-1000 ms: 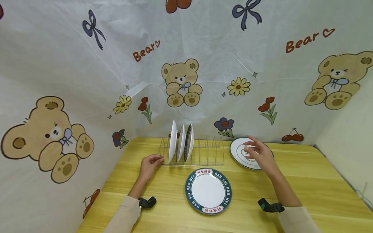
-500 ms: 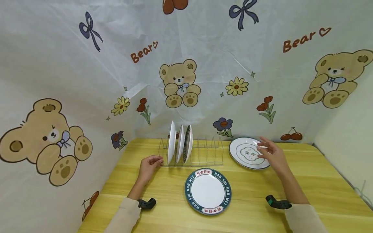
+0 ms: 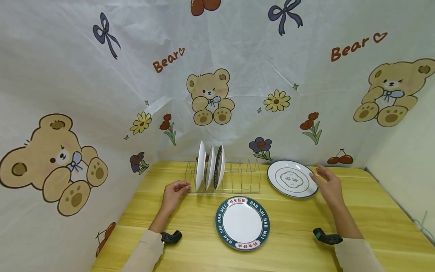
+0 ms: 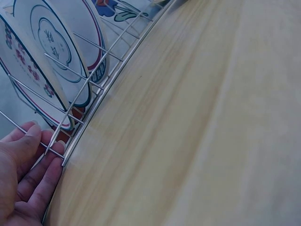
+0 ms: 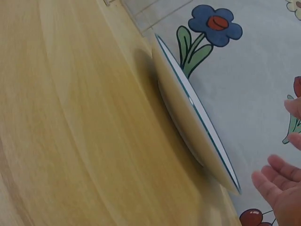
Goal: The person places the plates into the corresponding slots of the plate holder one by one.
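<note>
At the left end of a wire dish rack [image 3: 242, 192], my left hand [image 3: 174, 195] pinches the end wires between thumb and fingers, seen closer as the left hand [image 4: 30, 174] in the left wrist view. Three plates stand on edge in the rack's left half: a white plate [image 3: 201, 166], a thinner plate [image 3: 210, 168] and a dark-rimmed plate [image 3: 221, 168]. To the right, my right hand [image 3: 330, 187] is held beside a white plate [image 3: 289, 179] with a thin blue-green rim line and a central emblem. Its fingers are loosely bent, holding nothing.
A white plate with a broad green lettered rim [image 3: 242, 223] lies flat in front of the rack. The wooden table [image 3: 292, 230] meets a bear-patterned cloth [image 3: 136, 75] behind. A pale wall [image 3: 408, 158] stands on the right.
My right hand has moved right, from over the back-right plate to beyond its right edge, uncovering its emblem. My left hand stays on the rack's end, and the plates have not moved.
</note>
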Available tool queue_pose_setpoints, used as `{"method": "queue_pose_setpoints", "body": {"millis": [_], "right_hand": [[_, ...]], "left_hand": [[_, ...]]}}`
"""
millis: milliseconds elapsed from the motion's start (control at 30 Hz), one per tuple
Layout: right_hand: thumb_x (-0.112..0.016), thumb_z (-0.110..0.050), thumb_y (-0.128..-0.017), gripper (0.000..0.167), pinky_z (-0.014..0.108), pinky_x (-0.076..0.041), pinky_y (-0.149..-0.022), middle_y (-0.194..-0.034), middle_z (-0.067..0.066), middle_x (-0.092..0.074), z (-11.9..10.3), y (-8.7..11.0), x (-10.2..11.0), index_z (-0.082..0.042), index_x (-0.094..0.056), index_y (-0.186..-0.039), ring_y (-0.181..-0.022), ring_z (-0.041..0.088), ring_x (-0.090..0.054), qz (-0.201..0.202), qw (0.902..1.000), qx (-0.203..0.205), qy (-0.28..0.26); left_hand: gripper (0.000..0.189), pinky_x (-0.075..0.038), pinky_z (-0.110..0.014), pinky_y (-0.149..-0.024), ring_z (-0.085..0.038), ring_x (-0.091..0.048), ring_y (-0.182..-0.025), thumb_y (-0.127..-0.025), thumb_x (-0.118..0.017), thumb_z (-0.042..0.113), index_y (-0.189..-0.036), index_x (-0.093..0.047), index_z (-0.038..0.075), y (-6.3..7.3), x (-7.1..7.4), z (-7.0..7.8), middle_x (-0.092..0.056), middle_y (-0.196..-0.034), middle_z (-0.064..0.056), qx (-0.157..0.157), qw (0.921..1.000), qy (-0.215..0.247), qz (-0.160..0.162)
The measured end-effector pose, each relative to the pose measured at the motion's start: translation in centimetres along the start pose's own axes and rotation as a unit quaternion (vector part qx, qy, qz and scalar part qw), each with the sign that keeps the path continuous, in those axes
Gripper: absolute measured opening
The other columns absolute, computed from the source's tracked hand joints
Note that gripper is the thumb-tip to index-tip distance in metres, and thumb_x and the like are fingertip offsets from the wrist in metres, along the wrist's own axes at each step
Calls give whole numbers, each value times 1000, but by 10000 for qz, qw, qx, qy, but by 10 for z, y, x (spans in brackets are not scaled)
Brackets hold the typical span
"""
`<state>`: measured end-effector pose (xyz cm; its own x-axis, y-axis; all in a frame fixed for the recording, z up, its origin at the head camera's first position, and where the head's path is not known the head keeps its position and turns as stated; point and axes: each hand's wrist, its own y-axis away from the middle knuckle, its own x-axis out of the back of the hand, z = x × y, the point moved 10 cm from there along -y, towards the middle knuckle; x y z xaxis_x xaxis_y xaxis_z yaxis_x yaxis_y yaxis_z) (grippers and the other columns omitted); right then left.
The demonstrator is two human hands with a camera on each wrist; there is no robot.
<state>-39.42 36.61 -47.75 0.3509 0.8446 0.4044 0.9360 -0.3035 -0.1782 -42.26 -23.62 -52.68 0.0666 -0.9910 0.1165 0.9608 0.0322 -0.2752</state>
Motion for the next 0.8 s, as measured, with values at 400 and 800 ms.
{"method": "queue_pose_setpoints", "body": {"millis": [400,800], "right_hand": [[-60,-33,-103,86,53,-45,-109,-158,33,-29,24,-2,0,-7,-4,-163,-142,49,-33,-73,9987,-490,77],[-67,-2,-95,88,16,-55,-74,-148,41,-34,44,-3,-4,-4,-11,-162,-130,54,-46,-242,9938,-938,537]], "left_hand": [[14,-62,-26,-68,-21,-73,-80,-92,-74,3,-102,-74,-7,1,0,2,-74,-97,-23,-117,9999,66,-24],[18,-63,-30,-71,-28,-73,-84,-93,-74,6,-105,-73,-9,2,-1,3,-73,-98,-24,-89,9999,50,-54]]}}
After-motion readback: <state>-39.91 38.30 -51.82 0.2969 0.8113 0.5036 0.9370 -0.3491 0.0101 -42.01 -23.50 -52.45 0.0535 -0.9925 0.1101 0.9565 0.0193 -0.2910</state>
